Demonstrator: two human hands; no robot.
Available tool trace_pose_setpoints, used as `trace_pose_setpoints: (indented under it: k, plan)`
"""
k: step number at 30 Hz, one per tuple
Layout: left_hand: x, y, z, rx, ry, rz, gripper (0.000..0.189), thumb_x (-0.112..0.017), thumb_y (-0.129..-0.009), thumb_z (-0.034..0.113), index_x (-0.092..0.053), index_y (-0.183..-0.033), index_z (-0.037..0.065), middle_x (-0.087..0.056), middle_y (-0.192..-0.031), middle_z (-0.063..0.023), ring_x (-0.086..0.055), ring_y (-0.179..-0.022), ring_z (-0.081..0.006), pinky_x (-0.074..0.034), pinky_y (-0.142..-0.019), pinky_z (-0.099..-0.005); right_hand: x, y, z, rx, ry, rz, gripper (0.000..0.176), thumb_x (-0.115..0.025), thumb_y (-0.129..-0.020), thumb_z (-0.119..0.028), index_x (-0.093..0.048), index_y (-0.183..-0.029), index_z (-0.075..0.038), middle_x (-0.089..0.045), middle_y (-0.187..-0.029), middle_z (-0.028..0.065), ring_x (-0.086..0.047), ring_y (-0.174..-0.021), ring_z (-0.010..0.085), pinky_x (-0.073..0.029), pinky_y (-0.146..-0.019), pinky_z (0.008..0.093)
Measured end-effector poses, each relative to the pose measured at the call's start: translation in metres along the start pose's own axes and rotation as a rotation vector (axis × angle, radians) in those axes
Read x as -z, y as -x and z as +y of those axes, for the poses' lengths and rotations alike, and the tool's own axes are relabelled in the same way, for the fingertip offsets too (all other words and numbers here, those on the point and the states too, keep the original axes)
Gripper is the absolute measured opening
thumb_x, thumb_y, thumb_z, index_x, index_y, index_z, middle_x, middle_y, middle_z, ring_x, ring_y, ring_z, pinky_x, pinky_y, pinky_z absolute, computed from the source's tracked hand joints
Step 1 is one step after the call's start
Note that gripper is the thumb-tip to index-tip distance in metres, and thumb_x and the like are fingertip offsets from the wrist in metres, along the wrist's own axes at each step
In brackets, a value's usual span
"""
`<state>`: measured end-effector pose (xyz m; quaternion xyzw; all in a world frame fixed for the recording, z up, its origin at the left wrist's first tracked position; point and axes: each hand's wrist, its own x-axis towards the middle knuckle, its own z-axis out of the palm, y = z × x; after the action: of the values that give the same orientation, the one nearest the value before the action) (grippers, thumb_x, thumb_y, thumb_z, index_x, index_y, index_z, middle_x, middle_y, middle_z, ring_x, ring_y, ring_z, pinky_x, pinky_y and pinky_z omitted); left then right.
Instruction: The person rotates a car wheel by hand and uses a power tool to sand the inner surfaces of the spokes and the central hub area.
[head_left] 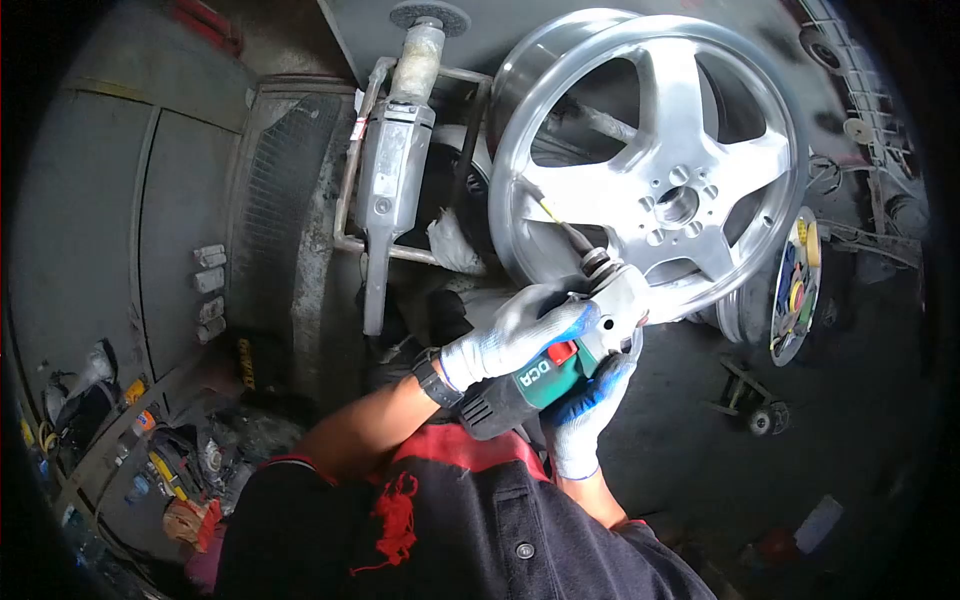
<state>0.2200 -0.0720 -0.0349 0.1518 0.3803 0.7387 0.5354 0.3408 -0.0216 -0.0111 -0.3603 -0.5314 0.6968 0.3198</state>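
Both gloved hands hold a green-and-grey DCA power grinder (560, 375). My left hand (520, 335), with a dark watch at the wrist, is closed over the top of its body near the red switch. From below, my right hand (590, 415) grips the housing, its fingers wrapped up round the side. The grinder's slim tapered bit (568, 232) points up and left, its tip right at a spoke close to the rim. Ahead stands a silver five-spoke alloy wheel (670, 110), tilted to face me, with its hub hole and bolt holes showing.
A large grey power tool (392, 185) with a round disc at its end lies on a metal frame (345, 215) to the left. Right of the wheel is a round tray (790, 320) of small items. A small wheeled stand (748, 400) sits on the dark floor. Clutter (180, 470) fills the lower left.
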Motion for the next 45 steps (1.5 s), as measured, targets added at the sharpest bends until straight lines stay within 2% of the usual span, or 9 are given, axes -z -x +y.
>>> trace_pose_setpoints:
  k: [5,7,11,16,19,21,30,43,45]
  plan:
    - [0.009,-0.024,0.004,0.020,-0.092,-0.084,0.043,-0.053,-0.101,0.032,-0.057,-0.127,-0.002,-0.063,-0.112,-0.0048,-0.055,-0.105,-0.0099,-0.044,-0.095,-0.0281,-0.005,-0.019,-0.004,-0.017,0.048,0.101,0.064,-0.041,-0.103,-0.052,-0.032,-0.152,-0.012,-0.049,-0.143,0.0073,-0.049,-0.129,0.0237,-0.038,-0.110,0.0403]
    - [0.011,-0.032,0.001,-0.033,-0.068,-0.100,0.043,-0.053,-0.101,0.032,-0.057,-0.126,-0.002,-0.063,-0.112,-0.0048,-0.055,-0.104,-0.0105,-0.045,-0.095,-0.0286,-0.003,-0.024,-0.003,-0.048,-0.030,0.090,0.070,-0.048,-0.103,-0.047,-0.025,-0.153,-0.003,-0.044,-0.143,0.0109,-0.046,-0.129,0.0197,-0.036,-0.109,0.0369]
    - [0.014,-0.024,0.010,0.044,-0.104,-0.121,0.048,-0.053,-0.100,0.035,-0.055,-0.129,-0.004,-0.063,-0.115,-0.0073,-0.056,-0.106,-0.0121,-0.045,-0.096,-0.0290,-0.002,-0.016,0.000,-0.065,0.077,0.153,0.062,-0.039,-0.104,-0.052,-0.032,-0.152,-0.014,-0.047,-0.144,0.0068,-0.047,-0.131,0.0243,-0.036,-0.111,0.0409]
    - [0.013,-0.002,-0.003,-0.026,-0.165,-0.064,0.056,-0.055,-0.098,0.035,-0.049,-0.135,-0.007,-0.061,-0.126,-0.0155,-0.055,-0.118,-0.0185,-0.042,-0.103,-0.0324,-0.006,0.007,-0.006,-0.038,0.023,0.081,0.063,-0.039,-0.104,-0.052,-0.029,-0.154,-0.014,-0.044,-0.148,0.0070,-0.044,-0.134,0.0251,-0.033,-0.114,0.0423]
    - [0.017,-0.008,-0.016,-0.075,-0.142,-0.026,0.050,-0.058,-0.099,0.031,-0.052,-0.132,-0.005,-0.063,-0.120,-0.0162,-0.059,-0.113,-0.0191,-0.045,-0.099,-0.0318,-0.008,0.004,-0.005,-0.019,0.039,0.062,0.065,-0.043,-0.103,-0.051,-0.029,-0.154,-0.013,-0.044,-0.148,0.0078,-0.044,-0.134,0.0253,-0.034,-0.114,0.0423]
    - [0.017,-0.017,-0.002,0.028,-0.093,-0.097,0.054,-0.055,-0.098,0.035,-0.051,-0.133,-0.006,-0.062,-0.116,-0.0094,-0.055,-0.109,-0.0143,-0.043,-0.097,-0.0310,-0.006,-0.005,-0.002,-0.051,0.007,0.137,0.066,-0.046,-0.102,-0.050,-0.030,-0.154,-0.013,-0.045,-0.147,0.0082,-0.045,-0.133,0.0252,-0.035,-0.113,0.0421]
    - [0.021,-0.005,-0.013,-0.018,-0.110,-0.056,0.057,-0.057,-0.098,0.035,-0.049,-0.136,-0.006,-0.061,-0.123,-0.0112,-0.055,-0.113,-0.0162,-0.042,-0.102,-0.0321,-0.011,0.004,-0.007,0.030,0.106,0.032,0.073,-0.051,-0.100,-0.051,-0.026,-0.154,-0.011,-0.044,-0.146,0.0093,-0.045,-0.133,0.0239,-0.034,-0.114,0.0413]
    - [0.016,-0.037,0.010,0.075,-0.095,-0.233,0.061,-0.055,-0.100,0.039,-0.046,-0.139,-0.008,-0.060,-0.126,-0.0124,-0.053,-0.117,-0.0157,-0.041,-0.103,-0.0306,-0.017,-0.013,-0.010,0.014,0.176,0.217,0.064,-0.044,-0.104,-0.048,-0.030,-0.153,-0.009,-0.046,-0.144,0.0081,-0.045,-0.131,0.0222,-0.033,-0.112,0.0392]
    - [0.017,-0.030,0.005,-0.029,-0.111,-0.099,0.048,-0.055,-0.100,0.039,-0.058,-0.121,-0.004,-0.065,-0.106,-0.0109,-0.058,-0.099,-0.0143,-0.045,-0.092,-0.0305,-0.012,-0.011,0.001,0.097,0.203,0.170,0.065,-0.045,-0.103,-0.047,-0.028,-0.154,-0.009,-0.044,-0.145,0.0081,-0.045,-0.131,0.0224,-0.033,-0.112,0.0393]
